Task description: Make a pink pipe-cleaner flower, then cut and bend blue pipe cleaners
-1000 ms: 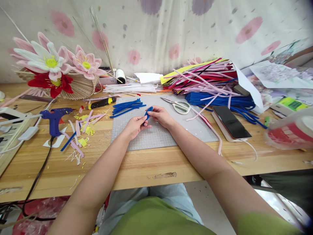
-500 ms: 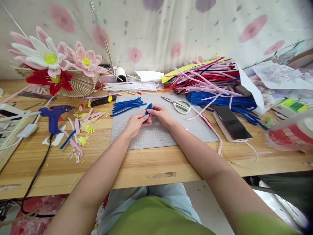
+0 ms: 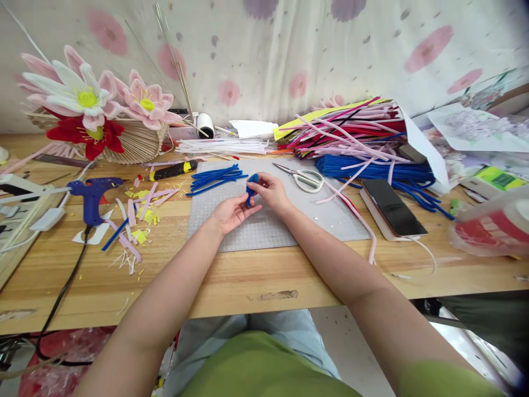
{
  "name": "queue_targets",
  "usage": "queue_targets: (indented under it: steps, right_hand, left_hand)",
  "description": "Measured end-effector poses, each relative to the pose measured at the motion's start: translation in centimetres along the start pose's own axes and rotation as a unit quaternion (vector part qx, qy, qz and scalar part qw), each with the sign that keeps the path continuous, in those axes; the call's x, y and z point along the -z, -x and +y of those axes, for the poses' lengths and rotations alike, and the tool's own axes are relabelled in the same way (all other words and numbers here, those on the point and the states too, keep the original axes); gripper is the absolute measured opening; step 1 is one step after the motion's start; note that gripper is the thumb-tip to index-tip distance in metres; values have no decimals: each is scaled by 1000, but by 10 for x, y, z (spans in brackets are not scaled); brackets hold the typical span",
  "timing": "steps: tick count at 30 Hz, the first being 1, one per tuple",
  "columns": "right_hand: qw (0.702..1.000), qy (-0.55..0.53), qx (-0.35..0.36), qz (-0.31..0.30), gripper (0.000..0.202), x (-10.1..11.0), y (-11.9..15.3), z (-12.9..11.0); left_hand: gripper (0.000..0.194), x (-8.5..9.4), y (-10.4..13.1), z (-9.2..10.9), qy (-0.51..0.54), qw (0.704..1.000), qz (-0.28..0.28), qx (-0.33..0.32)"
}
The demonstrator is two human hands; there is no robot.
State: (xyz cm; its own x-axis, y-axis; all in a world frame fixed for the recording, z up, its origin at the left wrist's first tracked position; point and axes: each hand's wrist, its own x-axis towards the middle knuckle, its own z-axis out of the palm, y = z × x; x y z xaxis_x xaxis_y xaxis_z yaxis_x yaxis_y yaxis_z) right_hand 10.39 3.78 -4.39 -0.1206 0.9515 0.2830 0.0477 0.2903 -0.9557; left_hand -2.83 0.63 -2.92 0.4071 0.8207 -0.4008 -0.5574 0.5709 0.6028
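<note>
A small bent blue fuzzy piece [image 3: 251, 186] is held upright over the grey cutting mat [image 3: 264, 231]. My right hand [image 3: 270, 192] pinches it between thumb and fingers. Just left of it, my left hand [image 3: 233, 214] has its palm turned up and its fingers spread, the fingertips close to the piece's lower end; whether they touch it is hard to tell. Several short blue stems [image 3: 215, 177] lie on the mat's upper left. Scissors with pale handles [image 3: 308, 180] rest on the mat, right of my hands.
At left are a blue glue gun [image 3: 91, 198], yellow and pink scraps [image 3: 142, 212] and fuzzy flowers [image 3: 86, 99]. A phone [image 3: 394, 207], a bundle of blue stems [image 3: 367, 168] and a plastic tub [image 3: 491, 223] stand at right. White stems [image 3: 223, 146] lie behind the mat.
My left fingers have opened away from the blue piece, showing more of the palm. The piece stays in my right hand and shows more of its length.
</note>
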Motion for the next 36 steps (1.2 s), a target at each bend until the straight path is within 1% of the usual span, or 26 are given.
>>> queue_targets:
  steps: [4,7,9,11,12,14,15,16,18,19,21,23,26,29,32,36]
  right_hand:
    - [999,-38,-24,-9,28,1,2,-6]
    - [996,-67,-49,-24,30,-1,3,-8]
    - [994,-79,-65,-27,32,-2,4,-8]
    - [995,-75,-69,-13,33,-2,5,-7]
    - [996,-59,-61,1,33,-2,6,-6]
    - [999,11,-22,21,31,-1,9,-4]
    - [998,59,6,15,30,-1,11,-3]
    - [994,106,33,-4,28,-1,13,-2]
    - [980,181,72,-52,24,0,16,-1]
    - [973,205,80,-67,21,-1,18,-1]
    - [967,232,84,-66,15,-1,19,0]
    - [968,229,85,-51,13,-2,19,-1]
    - [976,194,92,-47,13,-1,19,-4]
    - [978,174,94,-72,12,0,20,-7]
    - [977,172,83,-97,13,1,21,-7]
    - [980,170,78,-73,15,0,20,-6]
  left_hand:
    - [16,2,1,3,-61,998,-6,8]
    - [10,1,2,3,-121,993,4,5]
    - [8,0,1,2,-137,990,12,-10]
    - [8,0,0,1,-124,991,26,-45]
    - [9,0,-1,1,-112,991,38,-68]
    - [10,2,-2,2,-87,987,69,-118]
    - [10,3,-3,3,-77,984,83,-138]
    - [10,4,-3,4,-71,982,93,-150]
    - [9,5,-2,6,-69,981,94,-157]
    - [8,5,-2,7,-72,981,88,-155]
    - [7,6,-1,8,-78,982,80,-150]
    - [6,6,-1,8,-81,983,78,-143]
    - [6,6,-1,9,-90,985,76,-123]
    - [6,6,0,9,-99,985,79,-117]
    - [7,4,0,8,-120,979,98,-133]
    - [11,4,-1,6,-182,959,135,-170]
